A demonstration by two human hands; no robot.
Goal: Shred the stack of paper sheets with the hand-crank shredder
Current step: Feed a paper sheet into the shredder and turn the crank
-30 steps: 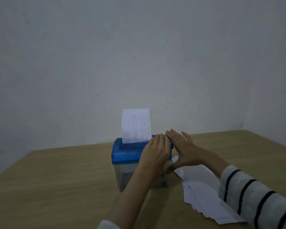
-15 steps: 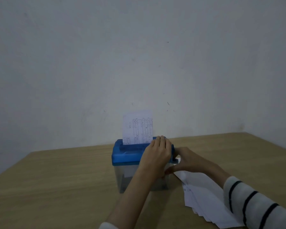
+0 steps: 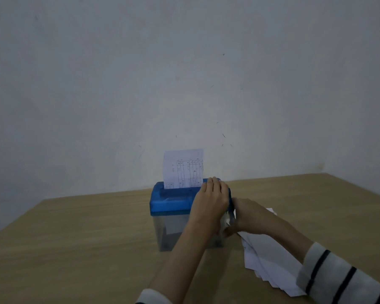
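A small shredder (image 3: 173, 202) with a blue lid and a clear bin stands on the wooden table (image 3: 75, 249). A printed sheet (image 3: 183, 168) sticks upright out of its slot. My left hand (image 3: 212, 200) rests flat on the right end of the lid, fingers straight. My right hand (image 3: 248, 216) is at the shredder's right side, fingers wrapped round the crank handle, which is mostly hidden. A fanned stack of white sheets (image 3: 270, 260) lies on the table under my right forearm.
A plain grey wall (image 3: 184, 73) rises right behind the table's far edge. The table's right edge runs off at the right. Bare wood lies left of and in front of the shredder.
My right hand went from flat beside the lid down to the crank at the shredder's side. The sheet in the slot sank slightly. My left hand stayed on the lid.
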